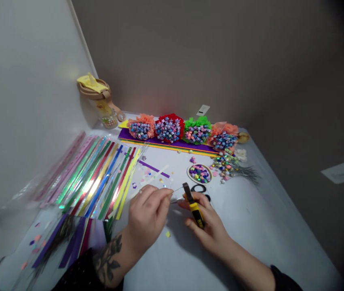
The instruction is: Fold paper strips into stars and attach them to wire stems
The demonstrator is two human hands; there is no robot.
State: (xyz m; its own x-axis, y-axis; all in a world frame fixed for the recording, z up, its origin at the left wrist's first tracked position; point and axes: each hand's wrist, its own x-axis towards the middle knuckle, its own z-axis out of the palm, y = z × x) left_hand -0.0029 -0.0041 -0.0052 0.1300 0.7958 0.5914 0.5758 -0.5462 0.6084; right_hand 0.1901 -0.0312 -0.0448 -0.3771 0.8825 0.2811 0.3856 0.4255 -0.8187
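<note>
Spreading across the middle and bottom of the frame, a pale, smooth counter (259, 238) meets a plain grey-brown wall (220, 56) behind and a whitish panel (26, 72) at the left. Multicoloured foil and paper strips (94, 178) cover its left side; four bouquets of small folded stars in ruffled wrapping (169, 128) line the far edge, right of a tan cup with a yellow top (94, 91).

Both hands meet near the centre of the frame. The left hand (147, 210), back upward, pinches a thin grey wire (177, 189) between thumb and fingertips. The right hand (209, 226), slightly lower and turned inward, curls around a yellow-and-black plier-like tool (195, 210) tilted up toward the left. The wire reaches the tool's metal head, but whether it is gripped there is hard to tell.

Black-handled scissors (203, 187) lie partly hidden behind the right hand. Both dark-sleeved forearms run out at the bottom edge, glare blurs the clear plastic at the left, and darkness swallows the upper right corner.
</note>
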